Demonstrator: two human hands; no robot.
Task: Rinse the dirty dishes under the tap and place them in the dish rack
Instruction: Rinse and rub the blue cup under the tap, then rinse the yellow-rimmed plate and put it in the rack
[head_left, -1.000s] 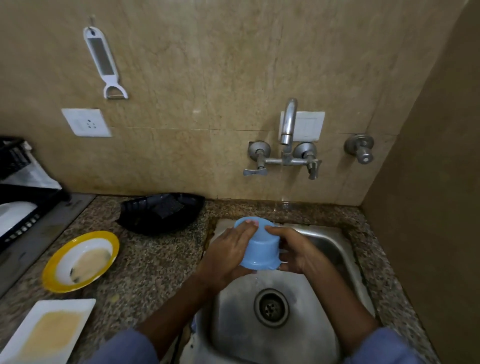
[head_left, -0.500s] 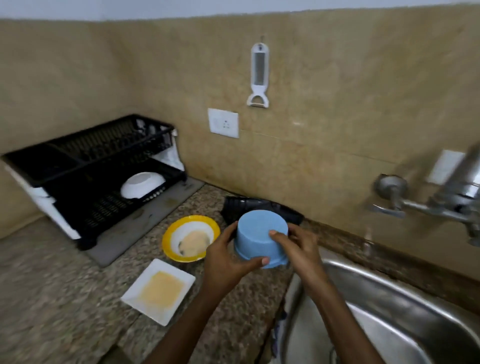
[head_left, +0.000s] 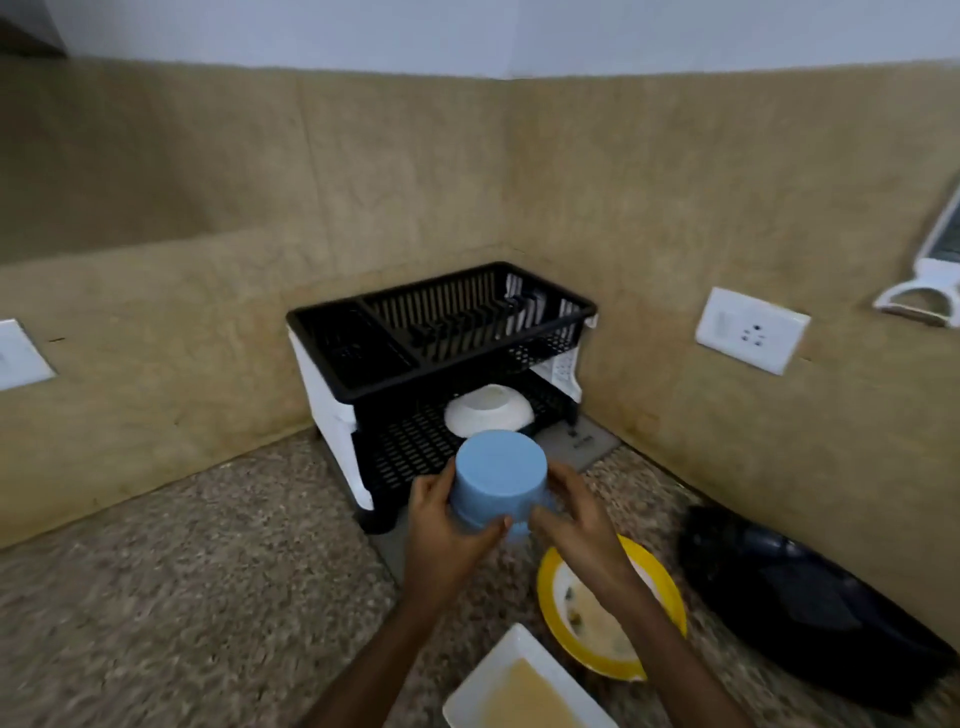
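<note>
Head view: left hand (head_left: 447, 525) and right hand (head_left: 576, 525) each grip the upturned blue bowl (head_left: 498, 480), fingers wrapped.

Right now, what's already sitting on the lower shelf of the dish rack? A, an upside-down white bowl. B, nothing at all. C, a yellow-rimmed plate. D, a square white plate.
A: an upside-down white bowl rests on the lower shelf of the dish rack, just behind the blue bowl that the left hand and right hand hold in front of the rack.
</note>
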